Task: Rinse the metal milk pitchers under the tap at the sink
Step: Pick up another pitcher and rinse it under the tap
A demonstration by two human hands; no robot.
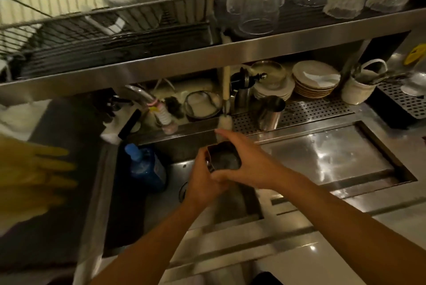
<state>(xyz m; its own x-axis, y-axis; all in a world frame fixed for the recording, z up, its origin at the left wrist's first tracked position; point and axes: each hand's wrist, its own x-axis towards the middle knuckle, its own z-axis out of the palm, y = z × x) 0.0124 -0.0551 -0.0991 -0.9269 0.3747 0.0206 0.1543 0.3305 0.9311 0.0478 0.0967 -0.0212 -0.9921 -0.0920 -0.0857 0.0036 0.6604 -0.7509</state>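
Here we record:
Pitcher point(224, 158): upright over the sink point(175, 176).
Left hand point(202, 176): grip wraps the pitcher's left wall.
Right hand point(251, 162): grip clasps its right side.

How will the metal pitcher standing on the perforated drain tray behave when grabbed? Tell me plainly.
The metal pitcher looks rigid, so it probably won't flex in a hand. Its shiny surface may be wet and slippery here beside the sink. It stands upright on the perforated tray, taller than wide, so a sideways push could tip it.
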